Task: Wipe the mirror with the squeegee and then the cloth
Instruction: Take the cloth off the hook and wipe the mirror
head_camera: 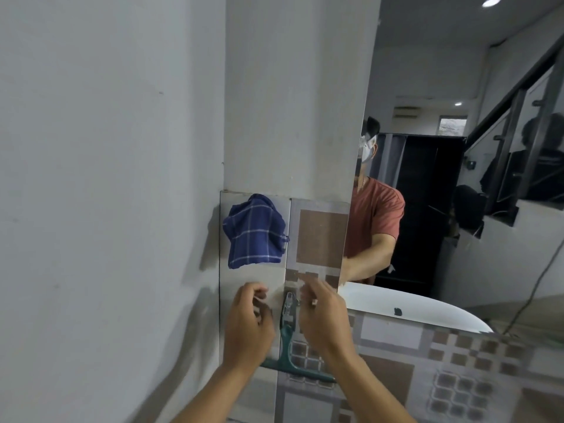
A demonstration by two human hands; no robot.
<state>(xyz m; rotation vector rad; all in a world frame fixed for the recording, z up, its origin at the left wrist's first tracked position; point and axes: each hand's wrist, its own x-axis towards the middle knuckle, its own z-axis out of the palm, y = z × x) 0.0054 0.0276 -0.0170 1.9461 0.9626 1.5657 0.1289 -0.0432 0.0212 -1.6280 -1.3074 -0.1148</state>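
Both hands (248, 325) (325, 319) raised, fingers curled

We see 3 task things. The squeegee (288, 340) is green, hanging upright on the tiled wall from a clear hook at its handle top, blade at the bottom and roughly level; the blade's left end is hidden behind a wrist. The cloth (254, 232) is dark blue with thin white check lines, bunched and hanging on the wall up and left of the squeegee, apart from it. The mirror (457, 148) stands to the right, its left edge just beside the tiles.
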